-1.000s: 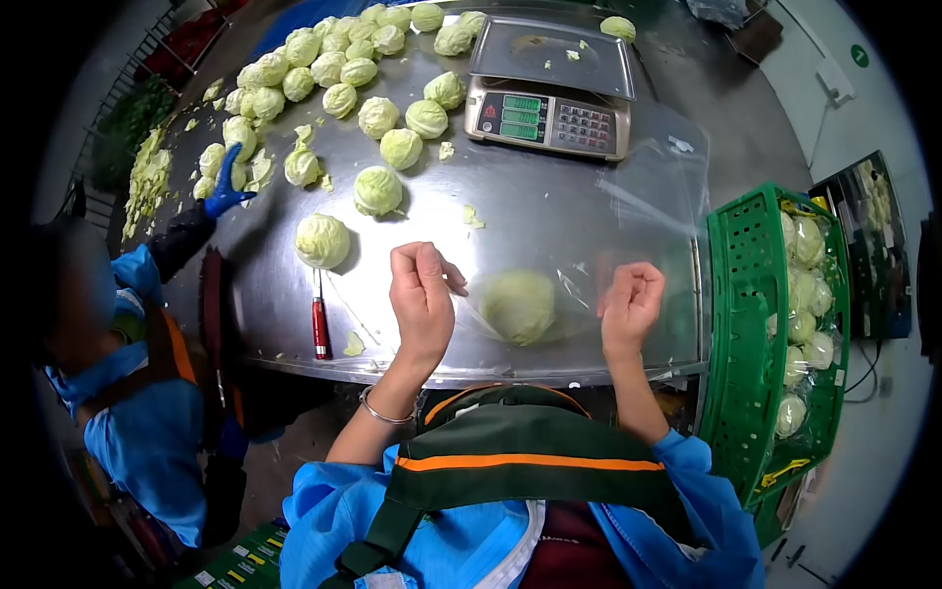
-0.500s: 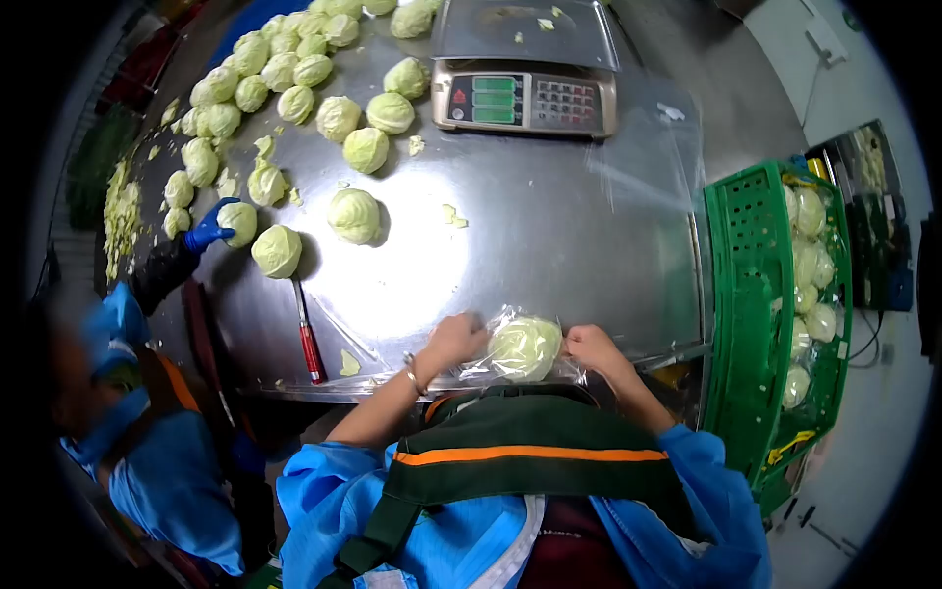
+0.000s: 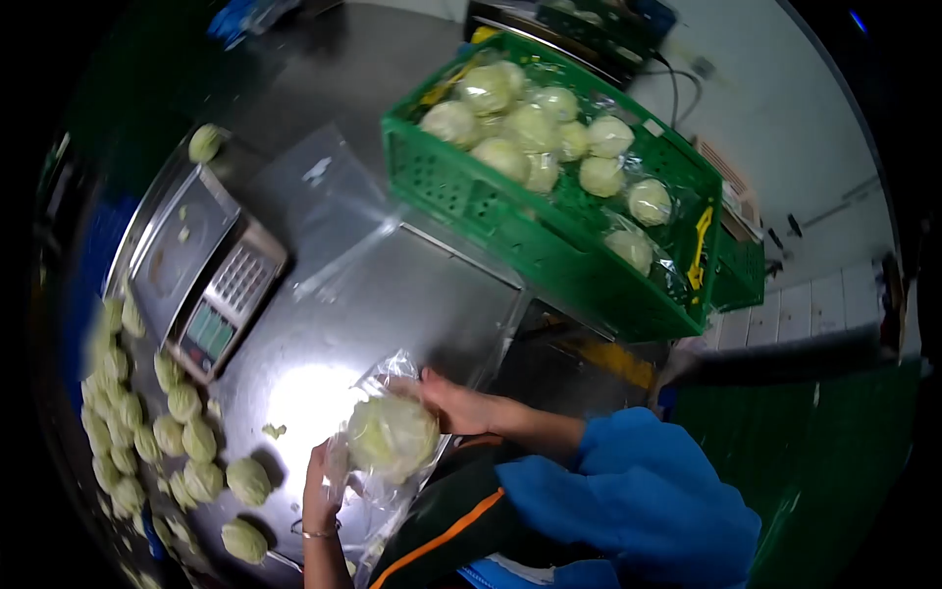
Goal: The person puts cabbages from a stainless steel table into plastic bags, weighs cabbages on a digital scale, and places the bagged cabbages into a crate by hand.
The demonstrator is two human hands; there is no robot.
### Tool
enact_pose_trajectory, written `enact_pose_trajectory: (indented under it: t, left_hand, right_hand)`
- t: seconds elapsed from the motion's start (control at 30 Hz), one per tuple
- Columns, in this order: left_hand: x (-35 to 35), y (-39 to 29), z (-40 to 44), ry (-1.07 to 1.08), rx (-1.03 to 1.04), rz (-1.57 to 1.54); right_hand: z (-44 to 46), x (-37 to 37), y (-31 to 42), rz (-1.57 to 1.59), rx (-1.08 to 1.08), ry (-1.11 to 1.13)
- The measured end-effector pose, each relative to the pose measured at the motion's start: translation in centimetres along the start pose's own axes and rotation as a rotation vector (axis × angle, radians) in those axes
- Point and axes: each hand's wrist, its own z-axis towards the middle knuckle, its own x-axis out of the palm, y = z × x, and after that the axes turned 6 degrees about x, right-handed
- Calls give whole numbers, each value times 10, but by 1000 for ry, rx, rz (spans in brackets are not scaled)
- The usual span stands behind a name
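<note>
A pale green cabbage [image 3: 392,437] in a clear plastic bag [image 3: 397,368] is between my two hands, close to the table's front edge. My left hand [image 3: 327,478], with a bracelet at the wrist, is closed on the bag's left side; some of its fingers are behind the plastic. On the opposite side, my right hand [image 3: 455,404] grips the bag beside the cabbage, its thumb uppermost. The nearest unbagged cabbages [image 3: 244,542] lie on the metal table [image 3: 324,334] to the left of my left hand.
A green crate [image 3: 471,211] holding several bagged cabbages stands beyond the table's right side. A digital scale [image 3: 221,294] sits to the left, with many loose cabbages [image 3: 123,422] around its near end. Plastic sheeting [image 3: 314,196] lies on the table near the crate.
My view has swung right, bringing the crate to the top middle. The bagged cabbage, earlier at the table edge between my hands, is now gripped from both sides and looks lifted.
</note>
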Motion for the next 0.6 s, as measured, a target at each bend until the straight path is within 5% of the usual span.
enact_pose_trajectory:
  t: [0.07, 0.13, 0.2, 0.27, 0.3, 0.37, 0.43, 0.5, 0.53, 0.6]
  left_hand:
    - [47, -114, 39, 184, -408, 364]
    - [62, -132, 66, 215, -111, 149]
    - [109, -168, 89, 192, 438, 63]
    - [166, -199, 123, 302, 513, 23]
    - [190, -212, 142, 372, 547, 27]
    - [220, -227, 176, 593, 585, 169]
    - [231, -219, 208, 714, 282, -103]
    - [247, -214, 236, 806, 93, -258]
    - [259, -213, 249, 844, 70, -284]
    - [290, -217, 269, 899, 47, -247]
  right_hand:
    - [-26, -9, 22, 8, -158, -41]
    - [-53, -31, 72, 117, -399, 107]
    - [-104, -27, 137, 104, -441, 42]
    - [-137, -22, 177, -62, -575, -117]
    - [-154, -20, 188, -432, -708, -216]
    - [-195, -41, 217, -564, -668, -219]
    - [-240, -110, 270, -818, -549, -347]
    - [-269, -191, 274, -1491, -255, -789]
    - [-277, -215, 267, -1636, 66, -981]
    - [-282, -242, 263, -1658, 205, -1013]
